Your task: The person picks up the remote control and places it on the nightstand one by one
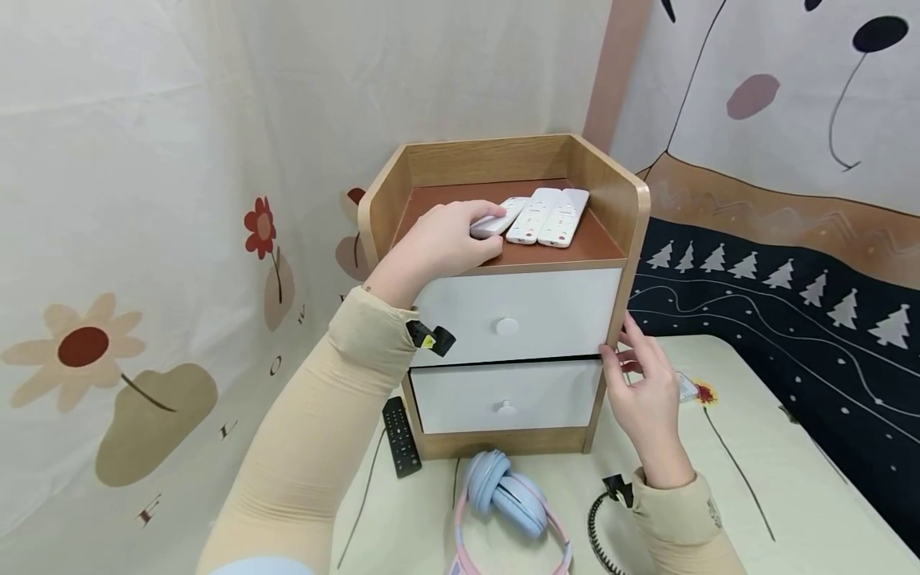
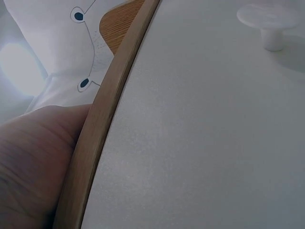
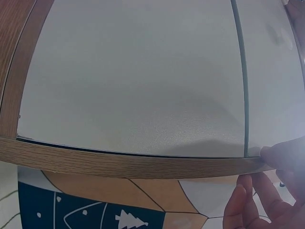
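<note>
Left grip (image 1: 449, 239) pinching slim white plastic remote (image 1: 512, 212) on reddish-brown top shelf (image 1: 438, 200).
Two white button remotes (image 1: 534, 216) just right of it; right grip (image 1: 644, 391) relaxed, touching right edge of wood-framed, white-fronted two-drawer cabinet (image 1: 553, 335).

A round white knob (image 2: 268, 17) juts from the white drawer front (image 2: 190, 133). Beyond its slanting wooden edge (image 2: 101, 102), part of the left hand (image 2: 35, 162) shows, near a pale patterned cloth (image 2: 55, 38) and a bright glow.
</note>
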`<act>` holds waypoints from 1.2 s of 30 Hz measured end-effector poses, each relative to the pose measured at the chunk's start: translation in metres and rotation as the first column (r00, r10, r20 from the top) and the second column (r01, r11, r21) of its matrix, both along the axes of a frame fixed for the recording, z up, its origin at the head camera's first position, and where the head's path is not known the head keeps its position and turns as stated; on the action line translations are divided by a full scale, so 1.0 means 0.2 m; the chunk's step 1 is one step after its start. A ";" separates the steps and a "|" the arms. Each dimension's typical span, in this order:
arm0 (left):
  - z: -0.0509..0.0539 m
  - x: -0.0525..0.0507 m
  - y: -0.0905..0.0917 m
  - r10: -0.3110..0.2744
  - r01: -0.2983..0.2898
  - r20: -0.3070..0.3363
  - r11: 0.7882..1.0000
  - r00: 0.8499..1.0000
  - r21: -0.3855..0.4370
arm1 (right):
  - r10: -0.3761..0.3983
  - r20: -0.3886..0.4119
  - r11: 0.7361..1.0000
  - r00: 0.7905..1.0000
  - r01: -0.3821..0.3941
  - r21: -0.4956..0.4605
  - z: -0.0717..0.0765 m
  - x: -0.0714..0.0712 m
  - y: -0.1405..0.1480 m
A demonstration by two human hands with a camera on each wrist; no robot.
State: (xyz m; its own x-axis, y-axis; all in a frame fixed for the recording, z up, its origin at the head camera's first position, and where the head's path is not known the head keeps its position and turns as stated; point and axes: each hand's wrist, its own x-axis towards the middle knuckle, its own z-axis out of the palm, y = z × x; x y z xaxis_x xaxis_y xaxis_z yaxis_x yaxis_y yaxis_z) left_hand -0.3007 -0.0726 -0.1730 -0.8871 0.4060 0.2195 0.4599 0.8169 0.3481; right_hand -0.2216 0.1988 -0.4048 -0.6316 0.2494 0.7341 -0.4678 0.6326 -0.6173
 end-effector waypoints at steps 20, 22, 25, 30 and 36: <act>-0.05 0.04 -0.03 -0.029 0.041 -0.129 0.995 0.991 0.096 | -0.014 0.014 1.000 1.000 0.014 0.004 -0.01 -0.01 0.01; -0.07 0.07 -0.04 -0.011 0.028 -0.172 0.995 0.985 0.099 | -0.012 0.014 1.000 1.000 0.012 0.005 -0.01 -0.02 0.00; -0.09 0.11 -0.06 0.015 0.011 -0.247 0.994 0.969 0.106 | -0.006 0.011 1.000 1.000 0.006 0.003 -0.01 -0.02 0.00; -0.15 0.18 -0.11 0.041 0.024 -0.380 0.986 0.924 0.166 | -0.003 0.001 1.000 1.000 0.003 0.002 -0.01 -0.02 0.00; -0.22 0.24 -0.17 0.079 0.082 -0.563 0.964 0.823 0.255 | -0.006 0.000 1.000 1.000 0.006 0.003 -0.01 -0.02 0.01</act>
State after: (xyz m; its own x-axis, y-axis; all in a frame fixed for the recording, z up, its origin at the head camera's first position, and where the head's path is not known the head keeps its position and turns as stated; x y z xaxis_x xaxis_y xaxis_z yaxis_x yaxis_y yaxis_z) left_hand -0.2536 -0.1065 -0.2171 -0.5732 0.2648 0.7754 0.6409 0.7346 0.2228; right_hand -0.2250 0.1999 -0.4060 -0.6303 0.2508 0.7347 -0.4635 0.6377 -0.6153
